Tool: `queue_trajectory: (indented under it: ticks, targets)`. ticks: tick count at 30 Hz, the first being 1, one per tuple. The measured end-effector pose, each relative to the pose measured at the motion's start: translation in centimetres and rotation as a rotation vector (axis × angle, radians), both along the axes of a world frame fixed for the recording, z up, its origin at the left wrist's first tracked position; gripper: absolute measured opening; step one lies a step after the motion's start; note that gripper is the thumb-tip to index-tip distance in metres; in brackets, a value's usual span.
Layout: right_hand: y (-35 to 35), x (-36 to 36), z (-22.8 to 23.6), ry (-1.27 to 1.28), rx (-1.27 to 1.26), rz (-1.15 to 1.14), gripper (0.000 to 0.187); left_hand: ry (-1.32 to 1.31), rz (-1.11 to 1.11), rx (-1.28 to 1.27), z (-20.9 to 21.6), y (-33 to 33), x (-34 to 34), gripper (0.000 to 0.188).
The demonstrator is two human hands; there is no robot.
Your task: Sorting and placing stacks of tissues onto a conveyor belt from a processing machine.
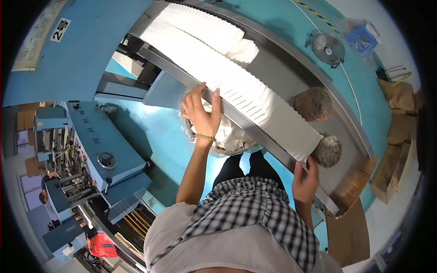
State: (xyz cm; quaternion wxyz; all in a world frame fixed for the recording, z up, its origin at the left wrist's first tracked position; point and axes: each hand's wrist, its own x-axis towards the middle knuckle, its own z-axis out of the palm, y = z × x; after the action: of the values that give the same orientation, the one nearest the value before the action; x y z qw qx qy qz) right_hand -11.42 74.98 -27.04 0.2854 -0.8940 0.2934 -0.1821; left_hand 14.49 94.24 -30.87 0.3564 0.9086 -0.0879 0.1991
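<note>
- One left hand (203, 114), fingers spread at near rim of steel trough (249, 127)
- white sheets (218, 68) rowed along trough; uneven pressure might buckle them
- right hand (306, 184) at row's end; cannot tell if pinching; slipping could splay sheets

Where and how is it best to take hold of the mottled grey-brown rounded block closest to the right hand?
Probably grip the mottled grey-brown rounded block around its curved sides, coming from above and right: the row of white folded paper lies close on its left, while bare grey metal tray shows rightward.
</note>
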Motion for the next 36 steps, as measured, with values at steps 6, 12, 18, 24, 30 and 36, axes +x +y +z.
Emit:
queue_trajectory:
  ticks: [6,12,18,24,30,36]
  targets:
    - [0.0,0.9,0.3,0.046,0.213,-0.084,0.051,0.024,-0.01,-0.021,0.4,0.5,0.8,0.042]
    - [-0.6,0.8,0.2,0.06,0.26,-0.09,0.052,-0.083,-0.001,0.14,0.3,-0.1,0.0,0.047]
    - [-0.9,0.9,0.3,0.054,0.252,-0.09,0.051,-0.031,0.029,0.066,0.2,-0.3,-0.1,0.045]
    - [-0.8,0.9,0.5,0.052,0.24,-0.092,0.051,-0.032,0.034,0.034,0.3,-0.5,0.1,0.045]
    - [-1.0,1.1,0.8,0.049,0.293,-0.1,0.051,0.017,0.019,0.046,0.5,0.1,0.6,0.05]
    - [-1.7,0.8,0.3,0.023,0.242,-0.081,0.052,-0.004,0.001,0.076,0.7,0.3,1.2,0.046]
